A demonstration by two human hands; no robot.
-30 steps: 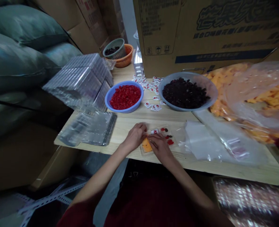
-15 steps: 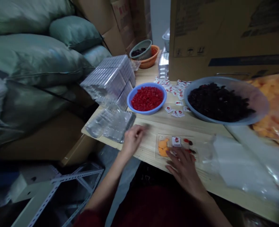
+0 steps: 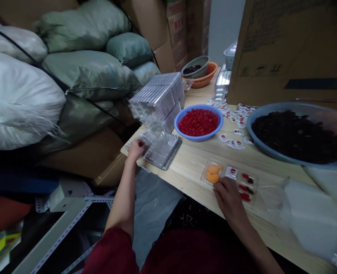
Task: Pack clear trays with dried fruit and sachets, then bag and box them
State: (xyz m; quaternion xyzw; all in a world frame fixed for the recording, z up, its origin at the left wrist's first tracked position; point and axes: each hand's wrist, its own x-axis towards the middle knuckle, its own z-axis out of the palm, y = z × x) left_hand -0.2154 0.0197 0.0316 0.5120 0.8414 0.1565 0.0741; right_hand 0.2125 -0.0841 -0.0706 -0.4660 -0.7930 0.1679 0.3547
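Observation:
On the table edge lies a clear compartment tray (image 3: 204, 177) with orange dried slices (image 3: 213, 173), a small white sachet (image 3: 231, 172) and red and black dried fruit pieces (image 3: 245, 186) in separate sections. My right hand (image 3: 229, 196) rests over its near middle, fingers bent and drawn together; whatever they hold is hidden beneath them. Further left, my left hand (image 3: 136, 150) pinches at the left side of flat clear plastic lids (image 3: 161, 148) lying in a low pile. Its fingertips are closed at the plastic.
A blue bowl of red dried fruit (image 3: 198, 122), scattered sachets (image 3: 237, 132) and a large basin of dark dried fruit (image 3: 296, 133) stand behind the tray. Stacked clear containers (image 3: 159, 95) are at the back left. Plastic bags (image 3: 313, 217) lie right; a big carton (image 3: 288, 49) stands behind.
My left hand has moved left, from beside the plastic pile onto its left side. My right hand's fingers have drawn in over the tray. The view has swung left.

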